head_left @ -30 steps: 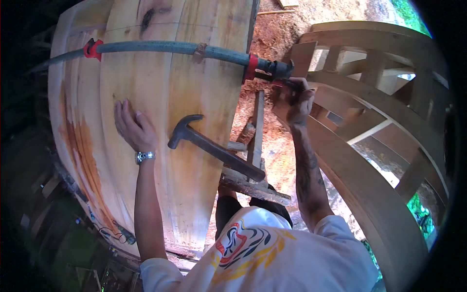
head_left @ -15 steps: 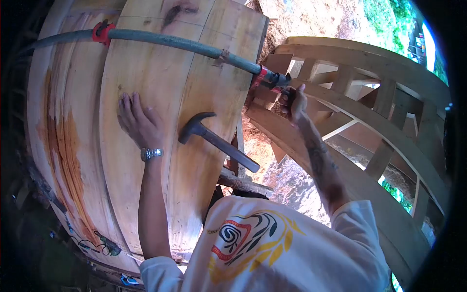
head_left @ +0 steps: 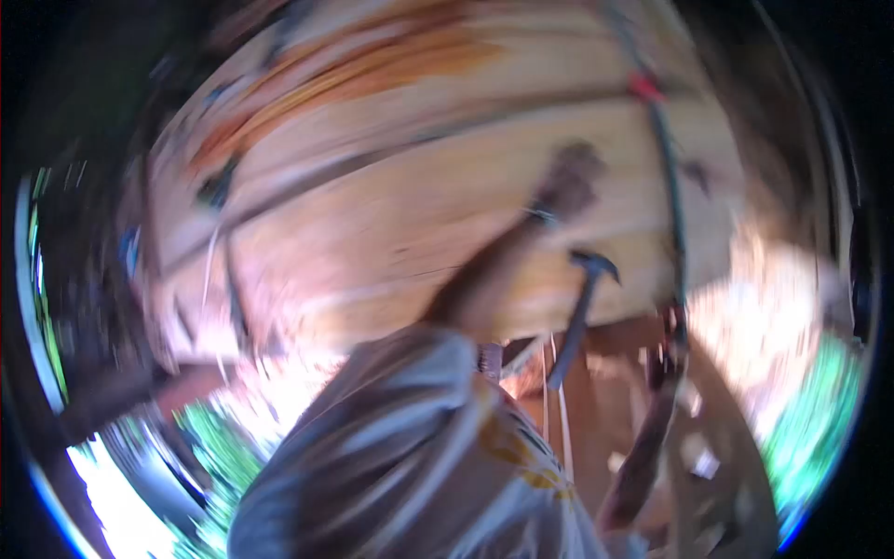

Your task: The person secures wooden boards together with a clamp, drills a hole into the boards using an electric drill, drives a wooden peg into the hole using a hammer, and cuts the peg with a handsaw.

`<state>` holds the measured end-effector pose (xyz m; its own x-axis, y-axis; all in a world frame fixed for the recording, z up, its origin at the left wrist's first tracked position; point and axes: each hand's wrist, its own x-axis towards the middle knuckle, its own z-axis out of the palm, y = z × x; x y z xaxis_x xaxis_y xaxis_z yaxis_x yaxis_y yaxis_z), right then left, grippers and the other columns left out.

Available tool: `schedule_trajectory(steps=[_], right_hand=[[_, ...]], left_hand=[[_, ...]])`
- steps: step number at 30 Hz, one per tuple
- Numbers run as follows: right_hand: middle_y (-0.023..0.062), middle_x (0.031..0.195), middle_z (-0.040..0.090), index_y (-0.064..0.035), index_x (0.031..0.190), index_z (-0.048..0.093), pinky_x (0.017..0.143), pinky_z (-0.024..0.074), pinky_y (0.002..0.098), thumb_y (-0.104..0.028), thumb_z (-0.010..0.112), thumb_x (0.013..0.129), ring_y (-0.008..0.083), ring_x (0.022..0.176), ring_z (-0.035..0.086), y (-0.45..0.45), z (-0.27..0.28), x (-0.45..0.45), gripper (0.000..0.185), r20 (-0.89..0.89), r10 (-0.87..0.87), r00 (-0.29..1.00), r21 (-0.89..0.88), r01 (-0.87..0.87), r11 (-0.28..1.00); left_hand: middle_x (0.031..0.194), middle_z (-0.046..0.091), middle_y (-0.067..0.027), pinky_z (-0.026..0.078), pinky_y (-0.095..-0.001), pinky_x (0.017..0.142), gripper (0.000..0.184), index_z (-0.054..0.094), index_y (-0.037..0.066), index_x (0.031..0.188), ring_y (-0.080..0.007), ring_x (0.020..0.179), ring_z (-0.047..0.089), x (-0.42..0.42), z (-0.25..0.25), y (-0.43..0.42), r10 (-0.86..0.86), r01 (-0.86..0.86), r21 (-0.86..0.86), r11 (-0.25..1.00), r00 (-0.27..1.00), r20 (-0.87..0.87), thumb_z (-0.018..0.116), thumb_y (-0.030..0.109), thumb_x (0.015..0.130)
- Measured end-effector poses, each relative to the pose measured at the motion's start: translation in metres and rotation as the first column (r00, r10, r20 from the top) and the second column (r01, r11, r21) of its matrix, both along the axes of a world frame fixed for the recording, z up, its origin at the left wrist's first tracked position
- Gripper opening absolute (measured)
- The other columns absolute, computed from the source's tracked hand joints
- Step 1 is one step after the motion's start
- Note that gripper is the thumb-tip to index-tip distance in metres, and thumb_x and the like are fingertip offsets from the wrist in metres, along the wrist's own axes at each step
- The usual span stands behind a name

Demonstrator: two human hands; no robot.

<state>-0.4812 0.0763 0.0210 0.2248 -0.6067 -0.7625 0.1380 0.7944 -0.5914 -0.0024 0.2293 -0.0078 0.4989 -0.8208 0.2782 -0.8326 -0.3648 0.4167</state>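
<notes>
The view is smeared by motion. My left hand (head_left: pixel 571 177) is over the pale wooden boards (head_left: pixel 391 214), its fingers too blurred to read. Below it a claw hammer (head_left: pixel 585 303) lies with its head on the boards and its handle past their edge. A long pipe clamp (head_left: pixel 669 177) with a red part (head_left: pixel 644 88) crosses the boards at the right. My right hand (head_left: pixel 663 365) is at the clamp's lower end, its fingers and anything in them blurred.
A curved wooden frame (head_left: pixel 717 438) stands at the lower right beside my right arm. On the far left of the boards is a dark tool (head_left: pixel 219 184) with a cord. Bright ground and greenery show at both sides.
The view has swung sharply, so the boards, clamp and hammer appear turned, with the clamp now at the right. My left hand and right hand now look blurred.
</notes>
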Motion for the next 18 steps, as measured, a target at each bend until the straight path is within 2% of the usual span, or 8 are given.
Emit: schedule_trajectory(steps=[3, 6, 8, 9, 12, 14, 17, 18], right_hand=[[0.0183, 0.13, 0.046, 0.0014, 0.136, 0.045, 0.094, 0.0425, 0.0465, -0.053, 0.05, 0.098, 0.0334, 0.104, 0.055, 0.019, -0.035, -0.025, 0.067, 0.009, -0.004, 1.0, 0.071, 0.003, 0.997], [0.0228, 0.152, 0.04, 0.0033, 0.146, 0.039, 0.112, 0.0416, 0.0518, -0.055, 0.055, 0.096, 0.0391, 0.122, 0.054, 0.078, -0.053, -0.062, 0.079, -0.001, -0.004, 1.0, 0.148, 0.004, 0.989], [0.0238, 0.134, 0.053, 0.0019, 0.126, 0.055, 0.1, 0.0512, 0.0518, -0.062, 0.055, 0.094, 0.0372, 0.113, 0.059, 0.152, 0.011, -0.038, 0.072, -0.204, 0.215, 0.955, 0.029, -0.213, 0.977], [0.0203, 0.13, 0.056, -0.0002, 0.121, 0.057, 0.094, 0.0533, 0.0472, -0.062, 0.056, 0.094, 0.0329, 0.11, 0.06, 0.16, -0.008, -0.058, 0.067, 0.238, 0.372, 0.897, 0.109, -0.405, 0.908], [0.0105, 0.082, 0.07, -0.0034, 0.112, 0.064, 0.048, 0.0516, 0.0384, -0.058, 0.051, 0.099, 0.0252, 0.068, 0.067, 0.205, -0.056, -0.117, 0.058, 0.289, 0.542, 0.789, 0.214, -0.605, 0.767], [0.0102, 0.081, 0.069, -0.0035, 0.112, 0.064, 0.048, 0.0514, 0.0381, -0.056, 0.051, 0.098, 0.0248, 0.067, 0.067, 0.233, -0.032, -0.07, 0.056, -0.192, 0.573, 0.796, 0.245, -0.527, 0.814], [0.0097, 0.08, 0.069, -0.0036, 0.111, 0.064, 0.049, 0.0511, 0.0377, -0.053, 0.051, 0.098, 0.0241, 0.067, 0.067, 0.261, 0.016, 0.01, 0.053, -0.46, 0.604, 0.65, 0.188, -0.594, 0.782], [0.0096, 0.08, 0.069, -0.0036, 0.11, 0.064, 0.049, 0.051, 0.0376, -0.052, 0.051, 0.098, 0.0239, 0.067, 0.067, 0.269, 0.029, 0.037, 0.052, -0.508, 0.618, 0.6, 0.169, -0.634, 0.754]], left_hand=[[0.143, 0.051, -0.0174, 0.023, -0.0528, 0.121, 0.05, 0.061, 0.007, 0.127, -0.0367, 0.143, 0.036, 0.008, 0.016, 0.019, -0.089, 0.067, -0.218, 0.974, 0.992, -0.094, 0.066, 0.016, 0.078], [0.144, 0.051, -0.0158, 0.025, -0.0492, 0.121, 0.049, 0.061, 0.006, 0.127, -0.0347, 0.143, 0.036, 0.02, 0.039, 0.068, -0.162, 0.155, -0.098, 0.983, 0.985, -0.06, 0.066, 0.015, 0.079], [0.144, 0.051, -0.0158, 0.026, -0.0476, 0.121, 0.048, 0.061, 0.006, 0.128, -0.0338, 0.143, 0.036, 0.015, 0.051, 0.14, -0.085, 0.077, -0.11, 0.991, 0.994, -0.072, 0.065, 0.014, 0.08], [0.144, 0.051, -0.0154, 0.027, -0.0477, 0.121, 0.048, 0.061, 0.006, 0.128, -0.033, 0.142, 0.037, 0.012, 0.05, 0.177, -0.028, 0.02, -0.099, 0.995, 0.996, -0.088, 0.065, 0.014, 0.081], [0.143, 0.053, -0.0139, 0.03, -0.0479, 0.12, 0.049, 0.06, 0.008, 0.131, -0.031, 0.141, 0.04, 0.015, 0.044, 0.3, 0.11, -0.122, -0.058, 0.991, 0.979, -0.169, 0.064, 0.015, 0.083], [0.142, 0.053, -0.0132, 0.032, -0.047, 0.118, 0.047, 0.059, 0.009, 0.132, -0.0309, 0.139, 0.043, 0.02, 0.054, 0.404, 0.238, -0.251, -0.01, 0.968, 0.928, -0.288, 0.063, 0.016, 0.085], [0.14, 0.054, -0.0137, 0.035, -0.0442, 0.115, 0.042, 0.059, 0.01, 0.132, -0.0324, 0.136, 0.045, 0.04, 0.08, 0.577, 0.49, -0.528, 0.006, 0.849, 0.784, -0.38, 0.06, 0.013, 0.09], [0.138, 0.056, -0.0144, 0.039, -0.0449, 0.111, 0.04, 0.059, 0.009, 0.131, -0.0338, 0.133, 0.048, 0.053, 0.075, 0.646, 0.563, -0.59, -0.017, 0.807, 0.778, -0.279, 0.059, 0.01, 0.092]])
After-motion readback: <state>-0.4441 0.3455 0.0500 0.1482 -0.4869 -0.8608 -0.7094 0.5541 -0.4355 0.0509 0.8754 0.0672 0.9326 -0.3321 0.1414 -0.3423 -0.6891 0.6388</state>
